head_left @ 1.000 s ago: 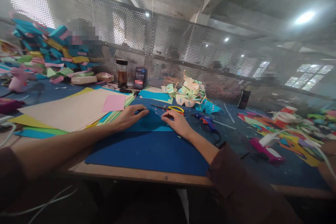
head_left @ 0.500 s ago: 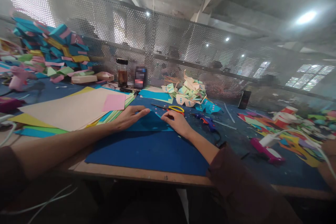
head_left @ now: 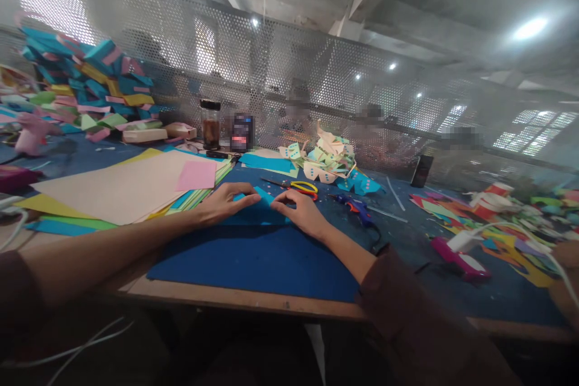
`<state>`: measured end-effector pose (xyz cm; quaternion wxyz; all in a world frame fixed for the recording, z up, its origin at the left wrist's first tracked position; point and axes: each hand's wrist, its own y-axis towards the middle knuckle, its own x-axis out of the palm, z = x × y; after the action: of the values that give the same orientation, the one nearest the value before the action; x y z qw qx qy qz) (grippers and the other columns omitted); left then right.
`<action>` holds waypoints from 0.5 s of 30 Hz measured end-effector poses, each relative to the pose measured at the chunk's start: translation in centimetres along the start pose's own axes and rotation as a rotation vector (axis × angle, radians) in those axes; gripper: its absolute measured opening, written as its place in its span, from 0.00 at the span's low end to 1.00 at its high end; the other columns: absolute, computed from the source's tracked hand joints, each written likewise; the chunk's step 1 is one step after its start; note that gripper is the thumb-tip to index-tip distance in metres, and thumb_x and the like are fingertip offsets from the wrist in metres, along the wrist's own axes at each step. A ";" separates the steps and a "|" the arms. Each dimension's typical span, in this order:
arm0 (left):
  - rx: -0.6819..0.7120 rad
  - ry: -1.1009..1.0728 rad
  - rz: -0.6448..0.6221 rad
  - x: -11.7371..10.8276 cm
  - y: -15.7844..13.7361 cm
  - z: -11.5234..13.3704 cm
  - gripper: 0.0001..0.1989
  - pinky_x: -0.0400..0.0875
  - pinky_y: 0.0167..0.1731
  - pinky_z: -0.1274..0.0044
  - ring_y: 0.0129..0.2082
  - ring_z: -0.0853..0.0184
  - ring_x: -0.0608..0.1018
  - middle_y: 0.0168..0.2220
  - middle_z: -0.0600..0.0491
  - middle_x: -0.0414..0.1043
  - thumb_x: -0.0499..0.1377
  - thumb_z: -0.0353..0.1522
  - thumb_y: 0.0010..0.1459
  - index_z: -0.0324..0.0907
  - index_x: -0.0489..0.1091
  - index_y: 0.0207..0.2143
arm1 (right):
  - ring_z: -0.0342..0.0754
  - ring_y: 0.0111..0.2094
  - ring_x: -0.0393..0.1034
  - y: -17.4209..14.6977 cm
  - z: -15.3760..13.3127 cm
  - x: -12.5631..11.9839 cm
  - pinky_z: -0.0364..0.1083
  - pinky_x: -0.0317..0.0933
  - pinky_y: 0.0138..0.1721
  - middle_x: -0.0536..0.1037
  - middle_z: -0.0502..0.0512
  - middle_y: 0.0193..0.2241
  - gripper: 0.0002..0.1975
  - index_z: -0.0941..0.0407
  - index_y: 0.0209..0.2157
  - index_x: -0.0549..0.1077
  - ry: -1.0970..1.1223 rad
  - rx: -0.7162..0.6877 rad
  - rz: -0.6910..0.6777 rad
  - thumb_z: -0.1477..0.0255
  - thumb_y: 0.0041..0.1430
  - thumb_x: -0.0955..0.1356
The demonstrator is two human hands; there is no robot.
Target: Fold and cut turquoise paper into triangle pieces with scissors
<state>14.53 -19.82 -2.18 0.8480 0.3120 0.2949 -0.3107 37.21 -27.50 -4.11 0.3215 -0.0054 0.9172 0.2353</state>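
Note:
A sheet of blue paper (head_left: 257,212) stands partly raised between my hands, over the dark blue table mat (head_left: 257,259). My left hand (head_left: 228,200) grips its left side, thumb pointing inward. On the other side, my right hand (head_left: 298,210) pinches the paper near its upper edge, fingers curled. The hands are close together, with the paper bent or folded between them; its far side is hidden. Just beyond lie scissors (head_left: 304,188) with yellow and red handles. A blue glue gun (head_left: 355,208) rests to the right of my right hand.
Large paper sheets (head_left: 117,187) with a pink square (head_left: 196,175) lie at left. A heap of folded paper pieces (head_left: 99,81) rises behind them. A jar (head_left: 210,126), a cut-paper pile (head_left: 330,160) and a phone (head_left: 421,171) stand at the back. A magenta power strip (head_left: 461,260) lies right.
My right hand has shifted slightly left, closer to my left hand. The blue paper's raised part between them looks narrower.

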 end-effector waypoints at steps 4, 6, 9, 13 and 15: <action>0.025 0.013 0.002 0.1 0.1 -0.3 0.23 0.67 0.40 0.75 0.38 0.62 0.74 0.35 0.52 0.76 0.52 0.50 0.62 0.41 0.74 0.34 | 0.48 0.40 0.74 -0.1 -0.3 0.2 0.47 0.65 0.46 0.80 0.54 0.37 0.19 0.56 0.37 0.78 0.028 -0.011 -0.003 0.53 0.62 0.69; 0.028 0.029 0.010 0.2 0.2 -0.5 0.22 0.67 0.40 0.75 0.38 0.63 0.75 0.35 0.53 0.76 0.52 0.49 0.62 0.41 0.74 0.34 | 0.48 0.40 0.73 -0.1 -0.5 0.3 0.48 0.65 0.47 0.80 0.53 0.36 0.19 0.55 0.36 0.78 0.033 -0.018 0.002 0.53 0.62 0.69; 0.026 0.051 0.029 0.4 0.3 -0.5 0.20 0.67 0.39 0.77 0.36 0.64 0.75 0.34 0.54 0.76 0.53 0.48 0.61 0.42 0.74 0.33 | 0.47 0.39 0.73 -0.1 -0.6 0.3 0.48 0.65 0.46 0.79 0.53 0.36 0.18 0.55 0.36 0.78 0.034 -0.033 0.005 0.53 0.62 0.69; 0.031 0.064 0.049 0.5 0.4 -0.5 0.20 0.66 0.37 0.77 0.35 0.65 0.74 0.32 0.54 0.75 0.52 0.48 0.61 0.42 0.72 0.31 | 0.48 0.40 0.73 -0.2 -0.8 0.2 0.48 0.65 0.47 0.79 0.53 0.36 0.18 0.55 0.36 0.77 0.031 -0.043 0.003 0.54 0.63 0.68; 0.036 0.070 0.047 0.5 0.4 -0.6 0.21 0.65 0.36 0.77 0.34 0.65 0.73 0.31 0.54 0.74 0.52 0.48 0.62 0.41 0.71 0.30 | 0.48 0.41 0.73 -0.1 -0.8 0.2 0.47 0.65 0.47 0.79 0.53 0.36 0.18 0.55 0.36 0.77 0.043 -0.040 -0.001 0.54 0.63 0.68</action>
<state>14.95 -19.34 -2.81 0.8386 0.3449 0.3110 -0.2848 36.58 -27.95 -3.74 0.3016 -0.0171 0.9190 0.2533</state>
